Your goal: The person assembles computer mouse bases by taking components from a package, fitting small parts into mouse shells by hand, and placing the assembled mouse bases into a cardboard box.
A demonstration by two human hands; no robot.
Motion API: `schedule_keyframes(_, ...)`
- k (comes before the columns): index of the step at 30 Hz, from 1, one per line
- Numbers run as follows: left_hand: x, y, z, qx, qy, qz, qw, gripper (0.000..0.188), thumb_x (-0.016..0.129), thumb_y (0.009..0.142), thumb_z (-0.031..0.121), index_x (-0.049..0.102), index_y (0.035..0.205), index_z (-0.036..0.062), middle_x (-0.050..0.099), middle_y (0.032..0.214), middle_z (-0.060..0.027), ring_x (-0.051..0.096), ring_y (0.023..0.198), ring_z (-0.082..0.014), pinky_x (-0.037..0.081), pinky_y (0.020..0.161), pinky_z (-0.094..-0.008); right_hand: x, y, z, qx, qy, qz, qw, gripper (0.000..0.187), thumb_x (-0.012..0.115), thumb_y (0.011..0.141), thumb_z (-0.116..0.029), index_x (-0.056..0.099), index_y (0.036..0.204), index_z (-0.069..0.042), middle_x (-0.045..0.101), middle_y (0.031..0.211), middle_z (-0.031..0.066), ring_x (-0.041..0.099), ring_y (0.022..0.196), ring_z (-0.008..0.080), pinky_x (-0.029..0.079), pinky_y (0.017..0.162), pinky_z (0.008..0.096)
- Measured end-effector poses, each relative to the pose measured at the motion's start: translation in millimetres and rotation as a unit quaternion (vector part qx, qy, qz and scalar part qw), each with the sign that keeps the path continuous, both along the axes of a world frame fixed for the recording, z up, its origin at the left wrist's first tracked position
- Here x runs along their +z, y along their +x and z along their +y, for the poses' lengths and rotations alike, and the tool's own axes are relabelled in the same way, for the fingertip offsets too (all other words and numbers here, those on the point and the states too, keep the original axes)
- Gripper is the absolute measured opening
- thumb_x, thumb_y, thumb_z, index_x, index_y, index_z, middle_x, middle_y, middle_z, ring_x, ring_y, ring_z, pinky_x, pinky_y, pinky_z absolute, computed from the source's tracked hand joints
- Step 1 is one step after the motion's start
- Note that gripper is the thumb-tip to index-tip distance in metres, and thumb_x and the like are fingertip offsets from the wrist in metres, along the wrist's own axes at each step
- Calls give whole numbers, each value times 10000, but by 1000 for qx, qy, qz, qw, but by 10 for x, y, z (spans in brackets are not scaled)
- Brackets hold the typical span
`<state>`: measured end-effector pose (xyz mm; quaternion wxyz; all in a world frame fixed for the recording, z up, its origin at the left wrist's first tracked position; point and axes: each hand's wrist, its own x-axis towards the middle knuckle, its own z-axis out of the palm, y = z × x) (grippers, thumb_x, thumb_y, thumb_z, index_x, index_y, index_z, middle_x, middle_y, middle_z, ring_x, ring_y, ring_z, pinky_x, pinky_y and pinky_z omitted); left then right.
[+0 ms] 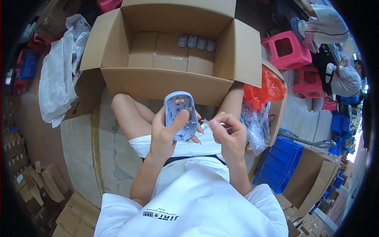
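My left hand (163, 136) is closed around a grey-blue plastic shell (172, 108), rounded at its ends and pierced with square cutouts. The thumb lies across the shell's inner face, and the other fingers reach behind it. Just right of the shell, my right hand (232, 133) pinches a thin, pale stick-like piece (205, 121), too small to identify. Its tip is close to my left fingertips; whether they touch, I cannot tell. Beyond both hands stands an open cardboard box (166, 83), with several similar grey shells (196, 42) in a row at its far right inside.
A red plastic bag (266, 90) and clear plastic wrap (257, 130) lie in a carton on the right. Nearby are a blue crate (278, 162) and pink stools (291, 51). White sheeting (59, 79) hangs at left. Other people (345, 81) sit at far right.
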<state>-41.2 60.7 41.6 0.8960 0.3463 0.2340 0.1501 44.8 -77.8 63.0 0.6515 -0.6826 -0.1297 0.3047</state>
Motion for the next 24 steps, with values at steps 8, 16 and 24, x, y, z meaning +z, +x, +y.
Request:
schedule_keyframes(8,16,-49,62,-56,-95,-51,993,542,369,997,482,386,1299,32,604,1082,-153,655,768,-212,574,603,-309,70,5,46,-69,101,185,975,56,677,820,-18,633,792,4,485,674,-2,313,513,48,263,470,184)
schedule_keyframes(16,39,-43,-36,-35,-33,-13,999,460,343,1027,394,397,1322,46,574,1174,-134,599,1024,-202,484,881,-314,109,-152,224,-39,-58,-134,989,61,699,779,-1,643,756,-7,451,619,-23,294,525,58,232,481,198)
schedule_keyframes(24,78,-67,-59,-58,-2,-12,998,472,349,1031,388,384,1355,46,539,1225,-118,554,1065,-149,444,916,-273,42,-172,298,-14,-109,-293,950,70,710,748,22,651,785,20,517,635,12,333,517,76,272,446,208)
